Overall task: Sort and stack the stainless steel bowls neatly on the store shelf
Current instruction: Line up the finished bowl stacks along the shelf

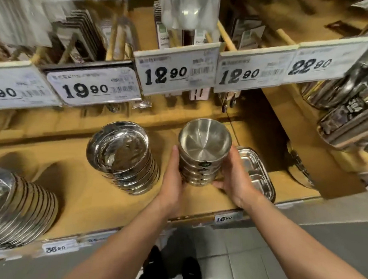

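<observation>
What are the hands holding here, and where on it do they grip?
A small stack of steel bowls, held between both hands by its sides: the left hand flat against the left side, the right hand cupping the right side low down.

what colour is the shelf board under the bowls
Yellowish tan, like plain wood; the shelf board shows best in the head view.

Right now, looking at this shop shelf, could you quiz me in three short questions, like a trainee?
1. True or false: both hands touch the small bowl stack.
2. What lies right of that stack: A) divided trays, B) cups, C) pans?
3. Fill in: the tag on the shelf edge below the right hand reads ____.

Key: 1 true, with the left hand along its other side. 2 A. 3 16.90.
</observation>
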### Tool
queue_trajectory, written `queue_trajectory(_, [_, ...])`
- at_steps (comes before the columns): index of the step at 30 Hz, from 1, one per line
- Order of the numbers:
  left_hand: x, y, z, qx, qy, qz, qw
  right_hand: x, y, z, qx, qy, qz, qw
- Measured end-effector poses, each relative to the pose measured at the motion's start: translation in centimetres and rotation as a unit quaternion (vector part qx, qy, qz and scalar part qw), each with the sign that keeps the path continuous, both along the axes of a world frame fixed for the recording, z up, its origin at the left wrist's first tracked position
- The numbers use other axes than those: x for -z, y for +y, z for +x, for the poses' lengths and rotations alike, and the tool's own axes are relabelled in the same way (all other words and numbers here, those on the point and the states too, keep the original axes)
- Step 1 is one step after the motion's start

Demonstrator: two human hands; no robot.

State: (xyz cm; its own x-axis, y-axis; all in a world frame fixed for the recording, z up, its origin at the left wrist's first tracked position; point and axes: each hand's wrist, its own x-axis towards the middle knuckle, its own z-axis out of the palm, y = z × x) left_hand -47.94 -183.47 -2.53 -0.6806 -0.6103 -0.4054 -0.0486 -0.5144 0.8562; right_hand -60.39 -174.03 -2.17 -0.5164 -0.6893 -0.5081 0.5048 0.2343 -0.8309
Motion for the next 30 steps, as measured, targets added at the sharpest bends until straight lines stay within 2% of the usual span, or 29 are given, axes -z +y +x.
queue_trajectory(4, [-0.3,0.4,0.4,0.011,0.011,0.004,1.0,-0.2,0.2,0.0,-0.005,-0.007,-0.016,1.0])
queue_trajectory(14, [-1.0,3.5,2.8,-0.039,0.013,0.015,0.999,-0.4,3.5,1.9,-0.039,0.011,-0.058,0.997])
queue_trajectory(20, [-1.3,6.3,7.0,-0.066,-0.002,0.016,0.998,-0.4,5.7,5.4,-0.057,-0.008,-0.045,0.997])
queue_trajectory(26, [-1.6,6.6,12.2,-0.095,-0.019,0.015,0.995,-0.4,4.9,10.2,-0.1,-0.01,-0.029,0.995])
queue_trajectory(30, [-1.4,5.8,16.4,-0.147,-0.026,0.024,0.988,-0.2,3.4,14.0,-0.113,-0.025,-0.033,0.993])
